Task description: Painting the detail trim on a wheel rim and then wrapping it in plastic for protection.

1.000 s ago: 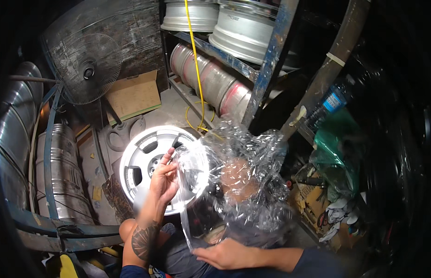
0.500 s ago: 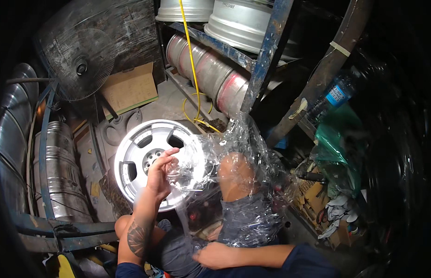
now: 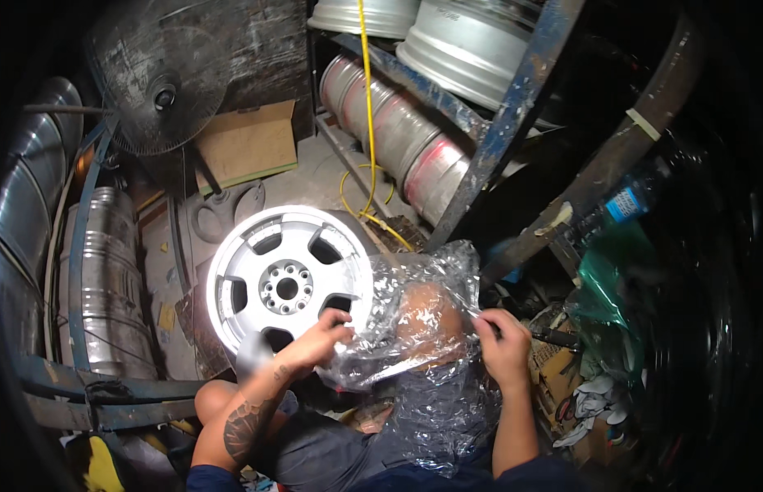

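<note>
A silver wheel rim (image 3: 302, 238) lies face up, its bolt holes and windows showing. A sheet of clear plastic film (image 3: 388, 328) drapes over my right knee and thigh, its left side close to the rim's right edge. My left hand (image 3: 320, 340) is beside the lower right of the rim, its fingers curled on the film's left edge. On the other side of the knee, my right hand (image 3: 503, 344) pinches the film's right edge between thumb and fingers. The film lies crumpled and shiny between the two hands.
A standing fan (image 3: 162, 98) and a cardboard piece (image 3: 250, 143) are at the back left. Wheel barrels (image 3: 111, 287) are stacked at left, others (image 3: 398, 123) beyond a blue metal frame (image 3: 512, 115). A yellow hose (image 3: 367, 98) hangs down. Green plastic (image 3: 607, 279) and clutter lie right.
My right hand has risen from my lap to the film's right edge. My left hand has moved down and right, off the rim's middle. The film is now spread over my knee.
</note>
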Motion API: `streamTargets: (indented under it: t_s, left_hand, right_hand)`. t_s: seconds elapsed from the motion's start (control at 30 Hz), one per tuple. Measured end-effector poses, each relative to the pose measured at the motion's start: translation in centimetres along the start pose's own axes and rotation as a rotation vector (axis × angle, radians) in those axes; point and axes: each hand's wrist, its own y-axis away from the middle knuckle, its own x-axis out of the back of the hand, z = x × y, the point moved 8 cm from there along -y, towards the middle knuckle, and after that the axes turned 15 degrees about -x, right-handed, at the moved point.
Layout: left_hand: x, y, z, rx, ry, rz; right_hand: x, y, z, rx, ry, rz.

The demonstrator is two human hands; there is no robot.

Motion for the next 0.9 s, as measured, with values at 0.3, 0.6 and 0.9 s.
streamTargets:
  t_s: [0.3, 0.6, 0.9]
  left_hand:
    - [-5.5, 2.7, -1.5, -0.037, 0.132, -0.614]
    - [-1.7, 0.4, 3.6, -0.274, 0.744, -0.164]
    - [5.9, 1.3, 1.4, -0.186, 0.806, 0.162]
  right_hand:
    - [1.0, 13.2, 3.7, -0.065, 0.333, -1.274]
    - [0.3, -6.4, 9.7, -0.166, -0.320, -0.206]
    - [-12.2, -4.1, 14.3, -0.542, -0.888, -0.556]
